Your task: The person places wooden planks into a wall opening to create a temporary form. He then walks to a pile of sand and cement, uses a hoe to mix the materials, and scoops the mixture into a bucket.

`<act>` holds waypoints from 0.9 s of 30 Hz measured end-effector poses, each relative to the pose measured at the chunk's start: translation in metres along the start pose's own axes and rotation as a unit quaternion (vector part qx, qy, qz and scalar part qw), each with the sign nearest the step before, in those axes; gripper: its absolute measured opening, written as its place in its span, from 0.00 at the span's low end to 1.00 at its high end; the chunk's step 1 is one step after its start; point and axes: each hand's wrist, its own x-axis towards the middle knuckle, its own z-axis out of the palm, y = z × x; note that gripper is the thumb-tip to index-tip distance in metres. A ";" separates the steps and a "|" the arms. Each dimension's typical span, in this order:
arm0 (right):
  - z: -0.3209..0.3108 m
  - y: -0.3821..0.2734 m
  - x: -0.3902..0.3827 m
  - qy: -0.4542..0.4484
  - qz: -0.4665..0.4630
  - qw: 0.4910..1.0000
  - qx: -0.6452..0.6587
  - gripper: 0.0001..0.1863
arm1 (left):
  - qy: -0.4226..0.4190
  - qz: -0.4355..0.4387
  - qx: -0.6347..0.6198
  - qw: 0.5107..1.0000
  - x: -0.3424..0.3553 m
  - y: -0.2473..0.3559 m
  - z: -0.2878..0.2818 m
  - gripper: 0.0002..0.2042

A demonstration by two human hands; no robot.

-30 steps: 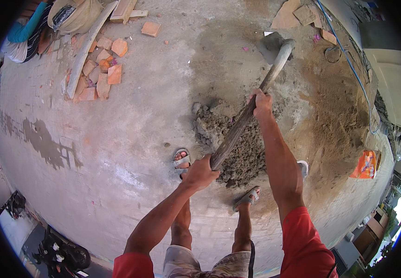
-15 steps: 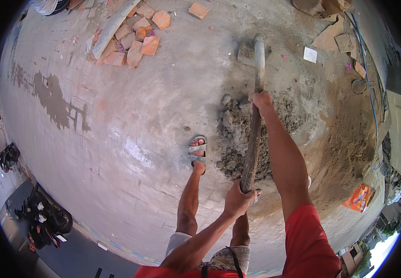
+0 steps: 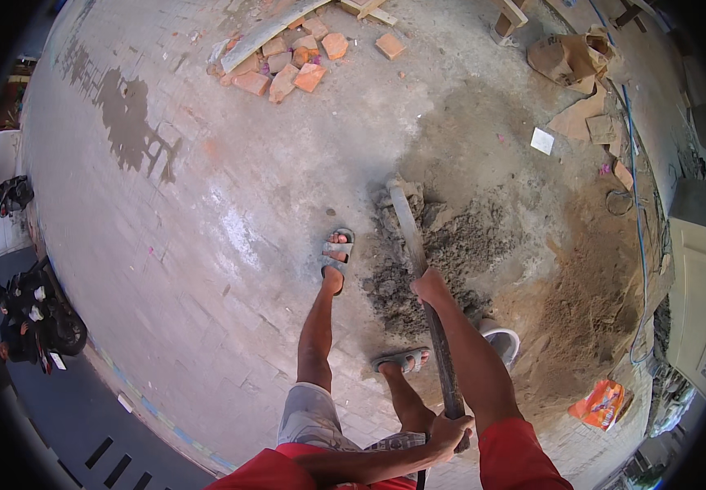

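Note:
A hoe (image 3: 407, 224) with a long wooden handle slants across the pile of wet grey mortar (image 3: 471, 253). Its head rests at the pile's far left edge, partly buried or hidden by the mix. Partway along the handle, my right hand (image 3: 429, 286) is wrapped round it. My left hand (image 3: 449, 433) grips the handle's near end, close to my body. My sandalled feet stand to the left of the mortar and at its near edge.
A white bucket (image 3: 501, 341) stands beside my right forearm. Brown sand (image 3: 590, 294) and an orange bag (image 3: 600, 404) lie to the right. Broken bricks (image 3: 287, 61) and a board (image 3: 275, 31) are at the far left, torn brown paper (image 3: 569, 61) at the far right. A motorbike (image 3: 42, 318) stands lower left.
The hoe's head has come back toward me, from beyond the mortar into its far left edge. Both hands have drawn nearer my body, and the view has shifted.

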 end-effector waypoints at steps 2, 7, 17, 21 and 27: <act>-0.008 0.027 -0.011 0.004 -0.001 1.000 0.012 0.14 | -0.020 -0.009 0.047 0.999 -0.008 -0.005 0.007 0.09; 0.012 0.090 -0.024 0.078 -0.069 0.983 0.153 0.15 | -0.063 -0.068 0.104 0.990 0.008 -0.073 -0.018 0.08; 0.055 0.220 -0.096 0.242 -0.062 0.964 0.086 0.20 | -0.173 -0.142 0.439 0.870 0.055 -0.131 -0.063 0.15; 0.020 0.195 -0.135 0.211 -0.056 0.940 0.264 0.17 | -0.183 -0.152 0.474 0.848 0.035 -0.123 -0.061 0.18; -0.086 0.088 -0.135 0.227 -0.165 0.877 0.390 0.13 | -0.153 0.045 0.355 0.921 0.020 -0.029 -0.045 0.15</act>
